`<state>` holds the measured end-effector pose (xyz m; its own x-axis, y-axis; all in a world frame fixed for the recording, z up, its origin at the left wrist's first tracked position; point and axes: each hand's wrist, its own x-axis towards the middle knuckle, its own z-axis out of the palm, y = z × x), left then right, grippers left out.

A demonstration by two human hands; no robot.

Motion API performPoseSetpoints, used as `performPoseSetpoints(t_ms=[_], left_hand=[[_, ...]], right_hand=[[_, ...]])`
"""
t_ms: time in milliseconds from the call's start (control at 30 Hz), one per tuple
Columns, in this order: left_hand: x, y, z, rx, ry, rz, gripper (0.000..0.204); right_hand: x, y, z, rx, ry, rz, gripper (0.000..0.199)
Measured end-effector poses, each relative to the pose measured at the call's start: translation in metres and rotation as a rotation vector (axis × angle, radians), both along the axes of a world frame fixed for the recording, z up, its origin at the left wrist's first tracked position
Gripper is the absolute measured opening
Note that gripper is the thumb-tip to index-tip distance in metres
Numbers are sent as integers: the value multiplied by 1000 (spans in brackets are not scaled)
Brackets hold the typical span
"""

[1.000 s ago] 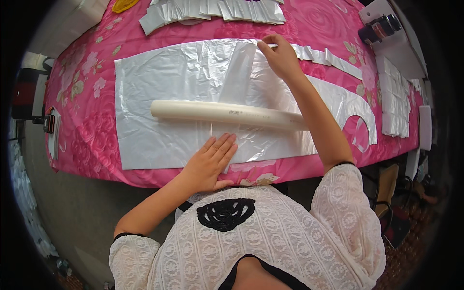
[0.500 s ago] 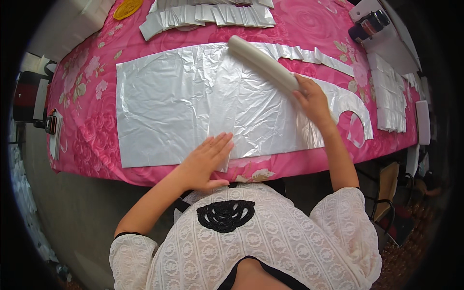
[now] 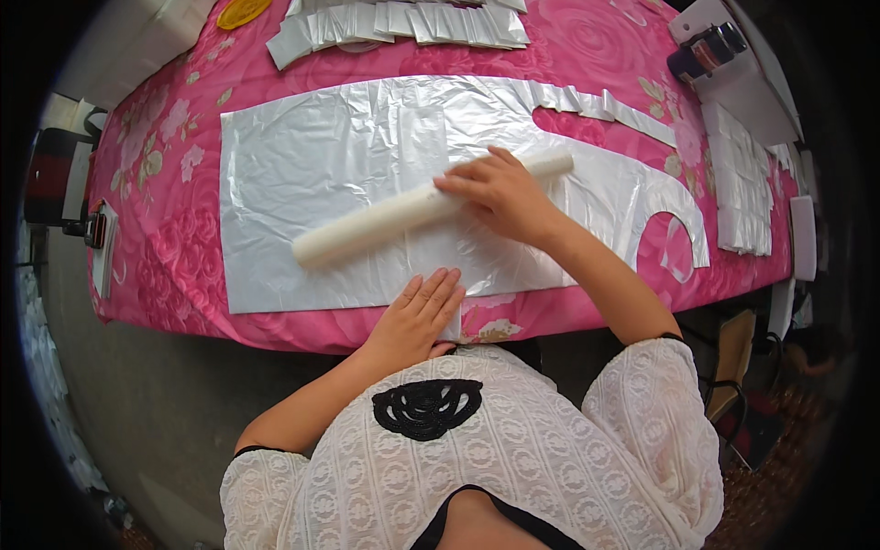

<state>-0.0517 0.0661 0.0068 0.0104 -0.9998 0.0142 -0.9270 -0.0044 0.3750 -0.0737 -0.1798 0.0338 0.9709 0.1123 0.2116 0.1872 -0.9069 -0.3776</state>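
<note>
A white plastic apron (image 3: 293, 202) lies spread across the table, its body to the left and its neck loop and strap ends to the right. My right hand (image 3: 502, 196) is closed over a pale rolling tube (image 3: 367, 229), which lies slantwise on the apron from lower left to upper right. At the apron's near edge my left hand (image 3: 423, 313) lies flat with its fingers stretched out, pressing on a folded strip of the plastic. Part of that strip is hidden under the hand.
A pink flowered cloth (image 3: 183, 257) covers the table. Folded white packets (image 3: 412, 23) lie in rows at the far side, and a stack of plastic packets (image 3: 738, 183) stands at the right. A dark bottle (image 3: 706, 52) and a yellow dish (image 3: 242, 12) are near the far corners.
My right hand has moved left with the tube, which has turned from slanting down rightward to slanting down leftward. My left hand has slid a little to the right.
</note>
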Motion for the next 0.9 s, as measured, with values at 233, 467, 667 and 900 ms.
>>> performPoseSetpoints(t_ms=[233, 467, 667, 900], left_hand=[[36, 4, 17, 70, 177, -217, 74], [48, 13, 4, -115, 142, -263, 48], [45, 16, -3, -341, 267, -199, 36], [53, 2, 21, -282, 127, 62, 45]], right_hand=[[94, -43, -13, -48, -179, -76, 41], [58, -22, -11, 10, -147, -9, 61], [-27, 41, 3, 178, 195, 253, 62], [-44, 58, -22, 74, 14, 67, 51]])
